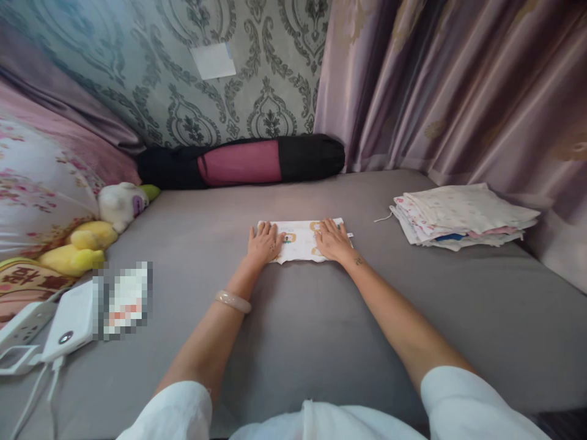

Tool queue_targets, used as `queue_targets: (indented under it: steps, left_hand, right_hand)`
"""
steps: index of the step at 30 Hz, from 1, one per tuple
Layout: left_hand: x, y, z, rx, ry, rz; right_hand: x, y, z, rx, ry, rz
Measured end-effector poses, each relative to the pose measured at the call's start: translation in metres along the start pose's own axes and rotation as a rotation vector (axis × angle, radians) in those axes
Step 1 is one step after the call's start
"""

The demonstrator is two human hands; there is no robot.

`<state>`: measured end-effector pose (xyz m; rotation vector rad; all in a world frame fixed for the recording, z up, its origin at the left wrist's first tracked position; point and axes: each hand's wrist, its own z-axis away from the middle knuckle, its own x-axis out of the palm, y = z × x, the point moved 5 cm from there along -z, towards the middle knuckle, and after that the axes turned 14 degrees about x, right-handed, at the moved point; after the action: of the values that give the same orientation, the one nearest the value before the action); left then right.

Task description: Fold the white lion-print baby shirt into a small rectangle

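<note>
Cloth: a small white printed cloth (300,241), folded into a flat strip, lay on the grey bed (321,330); taken here as the landmark.
Left hand: the left hand (263,244) lay palm down on the cloth's left end, fingers spread and flat, pinching nothing.
Right hand: the right hand (332,240) lay palm down on the cloth's right end, fingers slightly apart and pressed flat, gripping nothing.
Between hands: a bare stretch of the cloth showed, with small coloured prints.
Bangle: a pale bangle (233,301) sat on the left wrist, nearer the camera than the cloth.
Stack: a pile of folded cloths (463,217) lay right of the cloth, well apart from it, near the curtain (458,91).
Thread: a loose thread (381,217) trailed from the stack's left edge, toward the cloth.
Bag: a long black bag (243,162) with a pink middle lay behind the cloth, against the wall.
Toys: a white toy (120,205) and a yellow toy (80,247) lay far left of the cloth, touching each other.
Devices: a white box (71,321) with cords sat left of and nearer than the cloth; the thing just beside it was blurred.
Sleeves: white sleeves (458,403) covered both upper arms, nearest the camera.
</note>
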<state>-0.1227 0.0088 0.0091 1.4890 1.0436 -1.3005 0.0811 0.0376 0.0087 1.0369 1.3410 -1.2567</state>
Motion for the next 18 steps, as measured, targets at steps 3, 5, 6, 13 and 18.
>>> queue_targets:
  steps: [3, 5, 6, 13, 18]
  left_hand:
    - [0.002, -0.007, 0.004, -0.03, 0.021, 0.02]
    - [0.004, -0.009, 0.005, -0.038, 0.031, 0.033]
    - [0.004, -0.009, 0.005, -0.038, 0.03, 0.038]
    - [0.002, -0.019, 0.007, -0.034, 0.005, 0.127]
    - [0.004, -0.032, 0.014, -0.095, 0.0, 0.194]
  right_hand:
    - [-0.001, 0.006, 0.001, 0.028, 0.031, 0.0]
    - [0.001, 0.007, 0.002, 0.029, 0.036, -0.008]
    - [0.001, 0.007, 0.001, 0.029, 0.038, -0.011]
    - [0.002, 0.016, -0.003, 0.05, 0.003, -0.013]
    - [0.004, 0.031, -0.004, 0.106, 0.036, -0.014]
